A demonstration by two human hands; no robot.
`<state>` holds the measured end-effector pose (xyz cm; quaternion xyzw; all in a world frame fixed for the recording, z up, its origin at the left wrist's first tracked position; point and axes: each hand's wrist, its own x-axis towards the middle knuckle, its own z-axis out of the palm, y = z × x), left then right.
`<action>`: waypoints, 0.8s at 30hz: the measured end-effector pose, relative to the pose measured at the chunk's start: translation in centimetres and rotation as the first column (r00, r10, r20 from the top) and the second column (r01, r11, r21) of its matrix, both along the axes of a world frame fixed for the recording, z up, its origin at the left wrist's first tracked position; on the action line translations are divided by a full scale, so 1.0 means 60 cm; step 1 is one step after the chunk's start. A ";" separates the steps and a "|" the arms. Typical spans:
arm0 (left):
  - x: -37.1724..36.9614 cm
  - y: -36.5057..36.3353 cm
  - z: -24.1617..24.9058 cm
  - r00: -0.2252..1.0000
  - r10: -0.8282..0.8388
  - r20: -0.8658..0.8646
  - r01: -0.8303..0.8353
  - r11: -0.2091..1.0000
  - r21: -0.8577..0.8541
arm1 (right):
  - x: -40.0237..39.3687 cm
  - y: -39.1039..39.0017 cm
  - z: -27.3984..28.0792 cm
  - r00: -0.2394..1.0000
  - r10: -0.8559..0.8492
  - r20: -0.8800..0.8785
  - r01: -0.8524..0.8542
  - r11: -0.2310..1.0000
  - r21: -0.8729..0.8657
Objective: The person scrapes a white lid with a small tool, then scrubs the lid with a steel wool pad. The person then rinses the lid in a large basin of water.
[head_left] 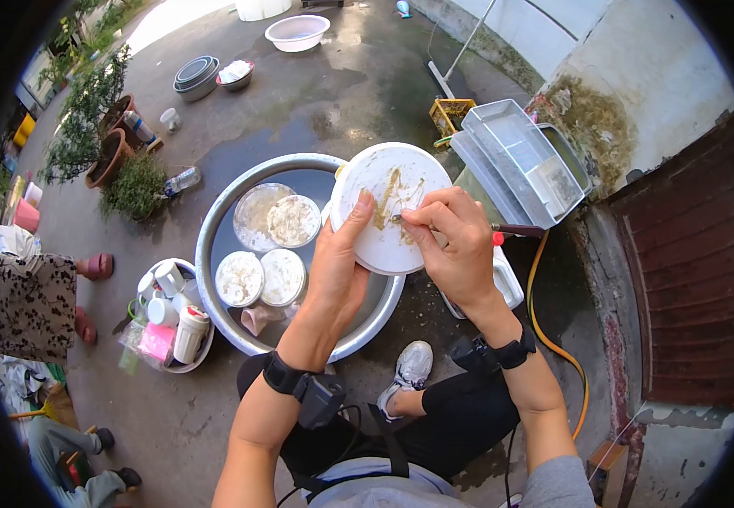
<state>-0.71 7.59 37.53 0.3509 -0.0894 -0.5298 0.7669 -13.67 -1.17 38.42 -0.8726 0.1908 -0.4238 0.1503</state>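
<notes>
My left hand (342,254) grips a round white plastic lid (380,247) by its left edge, thumb lying on the upper face. Brown, smeared residue marks the middle of that face. In my right hand (456,241) is a slim tool with a dark handle (517,229), its metal tip pressed close to the residue; my fingers hide most of it, so I cannot tell its exact kind. Below the lid stands a large metal basin (217,309) of water. Several round containers with dirty white tops, among them a nearer one (239,278), sit in it.
Left of the basin, a bowl (200,360) holds cups and a shaker bottle (190,334). Clear plastic bins (524,161) and a yellow crate (450,116) stand by the right wall. An orange hose (538,317) runs along the ground. Potted plants (113,157) and two people's legs are at left.
</notes>
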 end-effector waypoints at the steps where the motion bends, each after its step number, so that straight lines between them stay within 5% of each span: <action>1: 0.000 0.000 0.000 1.000 0.003 0.003 -0.003 1.000 -0.002 | 0.000 0.001 0.000 1.000 -0.023 -0.002 0.023 1.000 -0.001; 5: 0.007 -0.001 -0.004 1.000 0.001 0.001 -0.001 1.000 0.011 | 0.001 0.002 -0.003 0.997 0.072 -0.043 -0.073 0.997 -0.020; 7: 0.004 0.000 0.003 0.999 -0.006 0.037 0.005 1.000 0.025 | 0.002 0.001 -0.004 0.999 -0.044 0.013 0.044 0.999 0.000; 19: 0.005 -0.002 -0.003 0.999 0.004 0.044 -0.004 1.000 -0.001 | 0.007 0.008 -0.003 0.998 0.058 0.005 -0.057 0.998 -0.030; 24: 0.001 0.003 0.012 0.999 -0.012 0.046 0.012 1.000 0.014 | 0.004 0.002 -0.004 0.999 -0.021 0.030 0.022 1.000 -0.021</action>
